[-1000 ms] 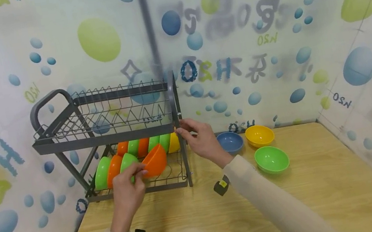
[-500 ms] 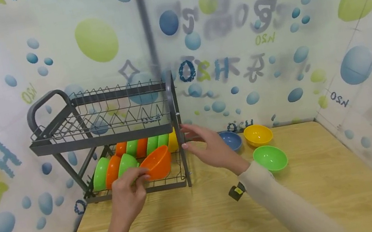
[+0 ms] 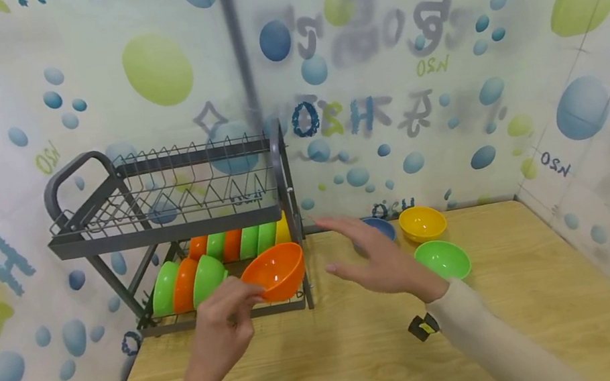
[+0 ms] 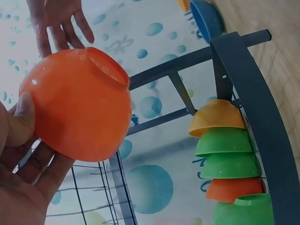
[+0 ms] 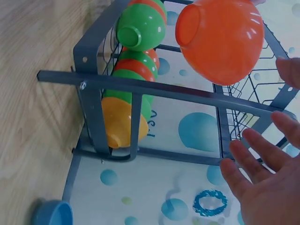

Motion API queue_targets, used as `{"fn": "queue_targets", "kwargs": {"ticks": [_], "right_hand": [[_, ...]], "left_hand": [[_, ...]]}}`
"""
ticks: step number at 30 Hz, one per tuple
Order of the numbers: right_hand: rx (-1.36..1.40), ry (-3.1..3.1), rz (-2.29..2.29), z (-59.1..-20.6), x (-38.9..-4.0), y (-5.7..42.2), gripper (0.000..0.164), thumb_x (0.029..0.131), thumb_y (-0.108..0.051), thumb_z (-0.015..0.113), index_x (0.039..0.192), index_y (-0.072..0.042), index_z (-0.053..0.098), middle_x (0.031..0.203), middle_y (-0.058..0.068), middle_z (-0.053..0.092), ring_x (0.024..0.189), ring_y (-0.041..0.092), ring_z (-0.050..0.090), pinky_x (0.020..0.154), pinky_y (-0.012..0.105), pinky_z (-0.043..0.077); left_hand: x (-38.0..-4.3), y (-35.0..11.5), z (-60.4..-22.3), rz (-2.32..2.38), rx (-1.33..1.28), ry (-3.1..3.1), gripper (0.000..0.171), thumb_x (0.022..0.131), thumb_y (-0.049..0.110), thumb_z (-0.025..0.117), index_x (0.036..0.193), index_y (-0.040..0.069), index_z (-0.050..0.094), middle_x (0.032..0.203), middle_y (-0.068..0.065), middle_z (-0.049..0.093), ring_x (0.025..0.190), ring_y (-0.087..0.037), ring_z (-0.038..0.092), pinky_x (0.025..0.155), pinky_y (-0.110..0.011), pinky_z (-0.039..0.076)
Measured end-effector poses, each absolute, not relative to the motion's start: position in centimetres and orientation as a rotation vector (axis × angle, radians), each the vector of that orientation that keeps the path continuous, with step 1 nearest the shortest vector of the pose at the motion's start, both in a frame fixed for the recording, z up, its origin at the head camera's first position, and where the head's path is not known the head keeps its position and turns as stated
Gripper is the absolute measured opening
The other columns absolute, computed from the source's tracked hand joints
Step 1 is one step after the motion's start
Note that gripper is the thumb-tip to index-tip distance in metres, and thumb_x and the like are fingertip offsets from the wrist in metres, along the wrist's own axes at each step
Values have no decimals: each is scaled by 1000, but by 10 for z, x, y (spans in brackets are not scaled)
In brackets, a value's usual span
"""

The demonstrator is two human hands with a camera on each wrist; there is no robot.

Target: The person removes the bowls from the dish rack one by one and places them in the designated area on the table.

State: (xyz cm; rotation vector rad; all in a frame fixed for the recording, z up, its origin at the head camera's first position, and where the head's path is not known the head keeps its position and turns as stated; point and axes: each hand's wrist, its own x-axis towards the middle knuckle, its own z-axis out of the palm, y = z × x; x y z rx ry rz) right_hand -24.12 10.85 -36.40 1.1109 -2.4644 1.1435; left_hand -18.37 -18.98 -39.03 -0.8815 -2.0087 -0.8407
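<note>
My left hand pinches the rim of an orange bowl, which tilts in front of the rack's lower tier. In the left wrist view, thumb and fingers grip one side of this orange bowl. To the right of it, my right hand is spread with fingers extended and holds nothing. The right wrist view shows that hand apart from the bowl, near the rack's side frame. The dark two-tier dish rack carries a front row of green and orange bowls and a back row ending in a yellow bowl.
On the wooden table, right of the rack, stand a blue bowl, a yellow bowl and a green bowl. Patterned walls enclose the table behind and at the sides.
The orange bowl has come out of the lower tier, moving right and toward me in my left hand. My right hand has left the rack's upright, moved right and spread its fingers.
</note>
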Motion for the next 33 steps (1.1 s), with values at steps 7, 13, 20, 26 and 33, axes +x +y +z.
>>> {"fn": "queue_targets", "kwargs": {"ticks": [7,13,20,26,33], "right_hand": [[1193,-2427,1064,-363,-226,123,66,96,-31,74,154,-31,45,162,-9,41,149,19,41,116,52,44],[1310,-2358,939,-362,-215,133,60,94,-30,76,149,-21,53,159,-1,46,144,19,46,113,48,48],[1416,-2301,801,-365,-205,141,55,92,-26,79,143,-19,59,149,2,57,137,18,53,109,40,52],[1501,-2205,713,-373,-202,147,37,93,-23,78,129,-17,68,130,-2,67,120,13,61,101,32,56],[1516,-2063,708,-379,-201,152,14,98,-21,71,111,-16,76,107,-6,70,96,8,64,90,20,56]], "left_hand": [[-181,-175,-387,-810,-971,-2033,36,83,-22,58,90,9,74,84,2,73,76,-10,58,72,-13,50],[-181,-162,-387,-795,-1033,-2079,29,86,-15,70,93,12,74,95,2,76,83,-11,61,79,-16,54],[-184,-149,-389,-721,-1145,-2066,27,84,-13,75,93,12,72,92,4,74,86,-11,62,79,-20,58],[-186,-140,-392,-675,-1210,-2032,28,82,-12,77,96,12,73,98,2,76,91,-14,66,83,-25,60],[-186,-134,-396,-667,-1260,-2055,33,82,-16,74,95,14,73,97,6,74,91,-10,65,86,-22,59]]}}
